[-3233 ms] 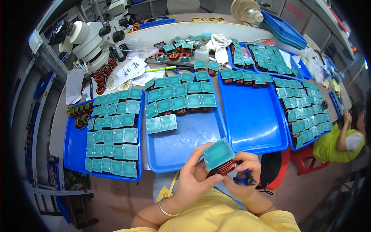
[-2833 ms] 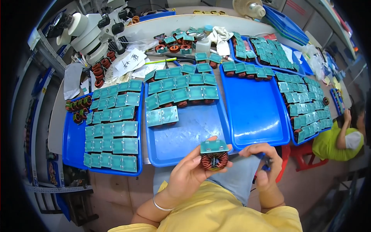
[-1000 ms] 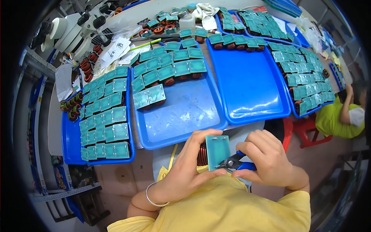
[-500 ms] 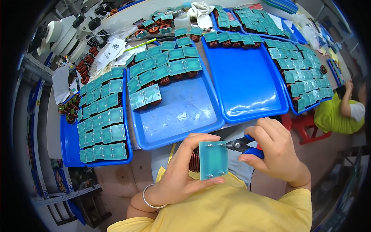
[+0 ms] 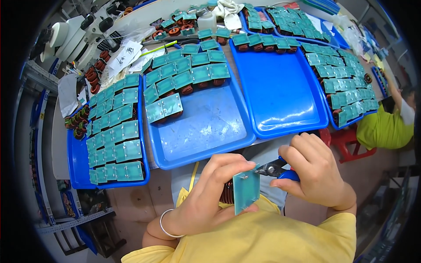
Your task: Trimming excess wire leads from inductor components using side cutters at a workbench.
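In my left hand (image 5: 206, 195) is a coil with a square green circuit board (image 5: 246, 190) on it, gripped by its edges between fingers and thumb. The copper winding shows partly behind the board, which is turned at an angle with its pin side to the right. My right hand (image 5: 313, 168) is wrapped round the blue handles of a pair of side cutters (image 5: 276, 168). The jaws touch or nearly touch the board's upper edge by a pin; whether they are closed on it I cannot make out. Both hands are above my lap, in front of the table edge.
A worn blue tray (image 5: 201, 131) partly filled with board-topped coils lies straight ahead. Beside it is a brighter blue tray (image 5: 285, 92) with one row at its far end. Fuller trays flank these. A microscope (image 5: 74, 37) stands far left; a person in a green top (image 5: 383, 129) is at the right.
My left hand has turned the board so it shows more edge-on, and shifted it slightly right. The cutters have stayed at its upper edge. At the right, the other person's arm has reached forward.
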`<state>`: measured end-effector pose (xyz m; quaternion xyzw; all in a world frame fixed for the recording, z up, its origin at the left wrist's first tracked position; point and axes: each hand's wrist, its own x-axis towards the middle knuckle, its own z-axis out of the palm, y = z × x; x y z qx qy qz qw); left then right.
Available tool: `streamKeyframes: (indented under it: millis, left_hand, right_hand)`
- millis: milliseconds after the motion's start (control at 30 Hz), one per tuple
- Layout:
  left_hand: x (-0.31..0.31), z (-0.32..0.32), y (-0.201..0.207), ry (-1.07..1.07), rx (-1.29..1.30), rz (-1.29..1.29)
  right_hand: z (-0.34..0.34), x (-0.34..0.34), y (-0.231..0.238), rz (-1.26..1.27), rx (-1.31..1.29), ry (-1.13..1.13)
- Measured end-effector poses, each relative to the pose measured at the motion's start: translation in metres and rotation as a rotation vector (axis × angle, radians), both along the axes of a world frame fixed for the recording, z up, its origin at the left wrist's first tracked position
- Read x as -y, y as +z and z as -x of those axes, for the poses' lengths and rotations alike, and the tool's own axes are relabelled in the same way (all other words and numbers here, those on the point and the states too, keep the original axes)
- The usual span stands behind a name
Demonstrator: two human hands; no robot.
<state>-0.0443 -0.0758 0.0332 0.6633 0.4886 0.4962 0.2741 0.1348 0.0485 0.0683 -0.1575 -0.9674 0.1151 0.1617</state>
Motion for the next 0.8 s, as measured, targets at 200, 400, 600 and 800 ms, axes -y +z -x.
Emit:
streamKeyframes:
  millis: [200, 400, 600, 800]
  left_hand:
    - [-0.001, 0.001, -0.001, -0.011, -0.028, 0.005]
    - [-0.001, -0.004, -0.003, -0.064, 0.099, 0.108]
    - [0.003, -0.006, -0.009, -0.131, 0.562, 0.39]
    - [-0.003, -0.003, -0.016, -0.319, 1.11, 0.504]
  right_hand:
    - [-0.003, -0.001, -0.02, 0.02, -0.05, 0.033]
    - [-0.004, -0.002, -0.023, 0.14, -0.13, 0.053]
    - [-0.004, -0.004, -0.009, 0.129, -0.118, 0.044]
    - [-0.012, -0.005, -0.015, 0.51, -0.249, -0.116]
